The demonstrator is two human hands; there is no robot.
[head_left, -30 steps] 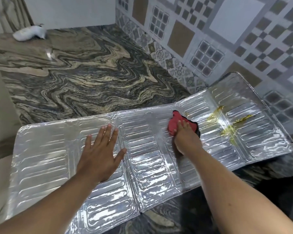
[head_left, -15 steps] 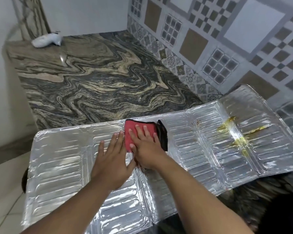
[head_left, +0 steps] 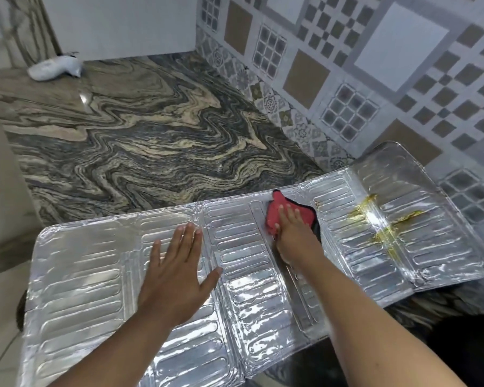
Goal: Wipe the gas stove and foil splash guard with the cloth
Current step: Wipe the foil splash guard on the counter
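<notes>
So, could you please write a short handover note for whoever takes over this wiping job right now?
Left hand: open, flat on the foil splash guard, pressing it down on the counter.
Right hand: flat fingers pressing the red cloth onto the guard's middle panel, near its far edge.
Done: the left and middle panels look free of stains, though glare hides detail.
Left: the yellow greasy streaks on the right panel, just right of the cloth, are not yet wiped. The gas stove is not in view, so its state cannot be told.
</notes>
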